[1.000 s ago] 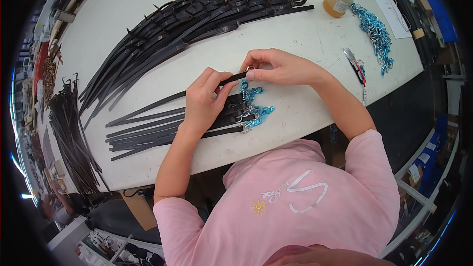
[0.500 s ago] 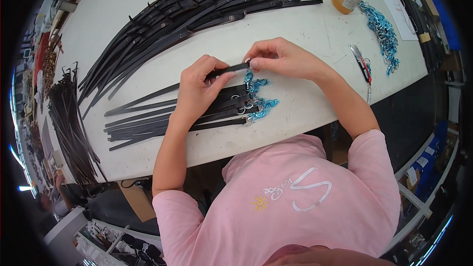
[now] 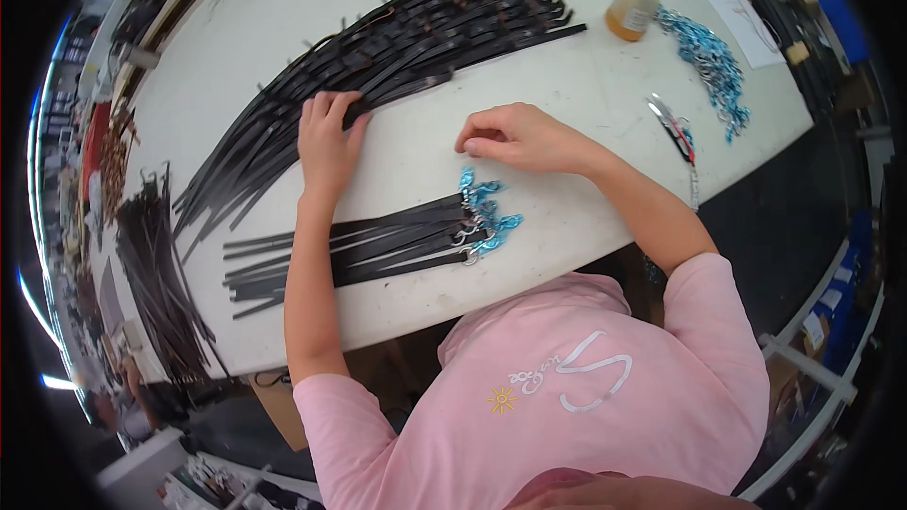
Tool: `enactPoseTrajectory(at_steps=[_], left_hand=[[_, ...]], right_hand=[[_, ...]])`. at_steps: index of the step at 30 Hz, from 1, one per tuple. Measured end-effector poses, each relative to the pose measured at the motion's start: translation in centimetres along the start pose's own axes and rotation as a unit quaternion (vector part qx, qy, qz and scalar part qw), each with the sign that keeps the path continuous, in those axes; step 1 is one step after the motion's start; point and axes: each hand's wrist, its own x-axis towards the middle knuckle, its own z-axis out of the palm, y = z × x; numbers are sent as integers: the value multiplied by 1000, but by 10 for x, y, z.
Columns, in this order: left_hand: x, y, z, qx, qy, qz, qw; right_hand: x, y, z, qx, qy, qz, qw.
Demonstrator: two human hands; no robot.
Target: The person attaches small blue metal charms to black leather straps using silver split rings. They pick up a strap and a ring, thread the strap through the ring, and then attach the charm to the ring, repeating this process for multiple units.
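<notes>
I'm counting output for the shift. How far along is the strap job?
Done: a small bundle of black straps with blue clips lies near the table edge. In hand: the left hand rests on the big pile of plain straps; the right hand rests on the table. Left: most of that pile and the loose blue clips.

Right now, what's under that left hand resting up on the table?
The left hand lies flat on the big pile of black straps. Its palm covers the straps beneath; whether it pinches one cannot be seen.
</notes>
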Motion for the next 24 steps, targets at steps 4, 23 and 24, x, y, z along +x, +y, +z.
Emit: enactPoseTrajectory(at_steps=[4, 23, 24], left_hand=[[-17, -6, 2, 119, 42, 53, 991], [-51, 99, -9, -306, -119, -97, 940], [-48, 100, -14, -294, -117, -102, 943]], right_hand=[[-20, 6, -30, -18, 77, -25, 997], [-218, 135, -171, -357, 420, 288, 783], [-217, 136, -169, -367, 414, 292, 780]])
